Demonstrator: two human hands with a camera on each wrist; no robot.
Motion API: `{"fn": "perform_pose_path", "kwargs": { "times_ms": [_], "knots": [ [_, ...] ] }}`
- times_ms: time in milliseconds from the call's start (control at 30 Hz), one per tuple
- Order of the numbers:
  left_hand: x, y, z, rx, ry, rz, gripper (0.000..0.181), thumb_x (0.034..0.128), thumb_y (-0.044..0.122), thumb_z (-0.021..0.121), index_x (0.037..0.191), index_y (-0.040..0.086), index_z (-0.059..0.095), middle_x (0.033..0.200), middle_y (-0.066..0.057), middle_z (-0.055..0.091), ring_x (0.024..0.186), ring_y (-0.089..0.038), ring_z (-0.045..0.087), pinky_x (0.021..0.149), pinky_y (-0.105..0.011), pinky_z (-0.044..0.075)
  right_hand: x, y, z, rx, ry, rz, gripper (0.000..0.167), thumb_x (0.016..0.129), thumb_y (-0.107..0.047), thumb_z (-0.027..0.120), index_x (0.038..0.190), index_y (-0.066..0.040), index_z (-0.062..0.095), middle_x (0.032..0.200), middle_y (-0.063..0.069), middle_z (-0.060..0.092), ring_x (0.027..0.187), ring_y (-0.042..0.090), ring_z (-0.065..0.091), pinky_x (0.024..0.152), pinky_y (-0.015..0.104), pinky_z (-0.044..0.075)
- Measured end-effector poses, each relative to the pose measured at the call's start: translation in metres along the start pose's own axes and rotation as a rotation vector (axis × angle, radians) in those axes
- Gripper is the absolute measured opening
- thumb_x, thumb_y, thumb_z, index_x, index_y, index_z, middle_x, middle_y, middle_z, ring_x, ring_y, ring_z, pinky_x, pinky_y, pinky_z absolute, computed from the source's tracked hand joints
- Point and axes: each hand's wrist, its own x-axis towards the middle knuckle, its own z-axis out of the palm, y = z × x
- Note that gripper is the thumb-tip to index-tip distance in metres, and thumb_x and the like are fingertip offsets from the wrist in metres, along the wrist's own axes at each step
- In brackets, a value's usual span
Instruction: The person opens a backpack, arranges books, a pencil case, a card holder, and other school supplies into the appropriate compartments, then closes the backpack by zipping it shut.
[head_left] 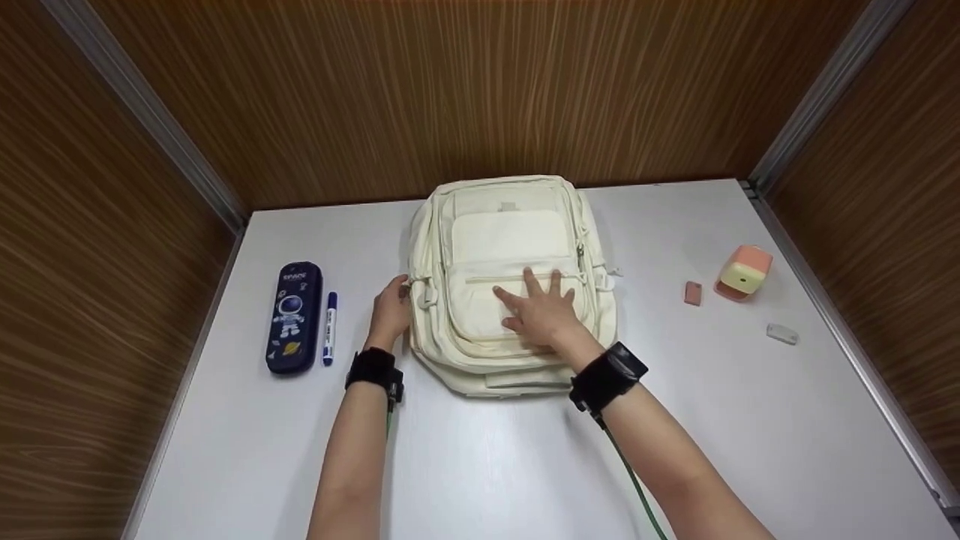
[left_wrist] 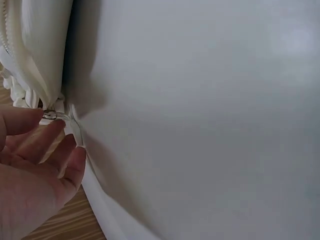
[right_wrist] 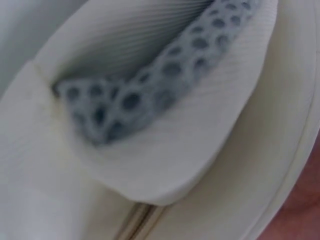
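A cream backpack (head_left: 510, 240) lies on its back, front pockets facing up, in the head view. Beside its left edge, my left hand (head_left: 390, 311) pinches a small metal zipper pull (left_wrist: 50, 115) between thumb and index finger, the other fingers loosely bent. My right hand (head_left: 541, 311) rests with spread fingers on the lower front pocket. In the right wrist view, cream fabric folds around a grey strip of mesh (right_wrist: 170, 70) with dark holes. Only a sliver of skin shows at that view's right edge.
To the left lie a navy pencil case (head_left: 295, 318) with an astronaut print and a blue-and-white marker (head_left: 330, 328). On the right are a pink-and-yellow sharpener-like object (head_left: 744, 271), a small pink block (head_left: 693, 293) and a small grey-white one (head_left: 782, 334). Wood-grain panels (head_left: 480, 97) enclose the white table (head_left: 480, 465).
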Motion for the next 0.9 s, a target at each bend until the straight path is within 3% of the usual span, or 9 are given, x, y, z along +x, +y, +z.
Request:
{"fn": "perform_pose_path", "kwargs": {
  "times_ms": [100,200,300,500,733,900],
  "knots": [
    [0.001,0.000,0.000,0.060,0.041,0.003,0.035,0.1000,0.004,0.050,0.135,0.002,0.054,0.113,-0.021,0.064,0.104,-0.033,0.060,0.089,-0.043,0.046,0.000,-0.001,0.001,0.006,0.000,-0.004,0.061,0.097,-0.054,0.051,0.153,-0.043,0.028,0.161,0.021,0.006,0.135,0.065,0.001,0.099,0.077,0.017],
    [0.001,-0.001,-0.001,0.129,0.091,-0.007,0.027,0.0985,0.005,0.052,0.124,0.001,0.061,0.103,-0.019,0.065,0.093,-0.032,0.062,0.082,-0.043,0.048,-0.001,-0.001,0.002,0.013,-0.004,-0.006,0.061,0.097,-0.054,0.050,0.153,-0.043,0.028,0.161,0.020,0.006,0.135,0.064,0.000,0.099,0.077,0.017],
    [0.001,-0.002,-0.002,0.173,0.107,-0.003,0.025,0.0975,0.004,0.052,0.117,0.000,0.066,0.105,-0.019,0.066,0.096,-0.033,0.062,0.084,-0.043,0.048,0.000,-0.001,0.001,0.011,-0.002,-0.002,0.061,0.097,-0.054,0.050,0.153,-0.043,0.028,0.161,0.020,0.005,0.135,0.064,0.000,0.099,0.078,0.017],
    [-0.001,-0.003,-0.004,0.235,0.078,0.068,0.023,0.0974,0.003,0.054,0.115,-0.004,0.068,0.113,-0.021,0.065,0.108,-0.035,0.060,0.092,-0.044,0.046,-0.001,-0.001,0.000,0.002,0.016,0.003,0.061,0.097,-0.053,0.051,0.153,-0.043,0.029,0.161,0.020,0.006,0.135,0.064,0.001,0.099,0.077,0.017],
    [-0.008,-0.002,-0.004,0.294,0.078,0.109,0.020,0.0966,0.003,0.057,0.109,-0.001,0.073,0.108,-0.019,0.069,0.103,-0.033,0.064,0.087,-0.044,0.050,-0.002,-0.001,0.003,-0.009,0.043,0.002,0.060,0.097,-0.054,0.050,0.152,-0.043,0.030,0.162,0.019,0.009,0.136,0.063,0.004,0.099,0.077,0.019],
    [-0.016,0.001,-0.003,0.349,0.077,0.107,0.019,0.0963,0.007,0.059,0.106,0.003,0.075,0.105,-0.016,0.070,0.099,-0.034,0.066,0.083,-0.047,0.050,-0.002,0.000,0.004,0.002,0.047,0.021,0.059,0.097,-0.054,0.050,0.152,-0.045,0.030,0.162,0.017,0.008,0.136,0.063,0.003,0.100,0.076,0.018]
  ]
}}
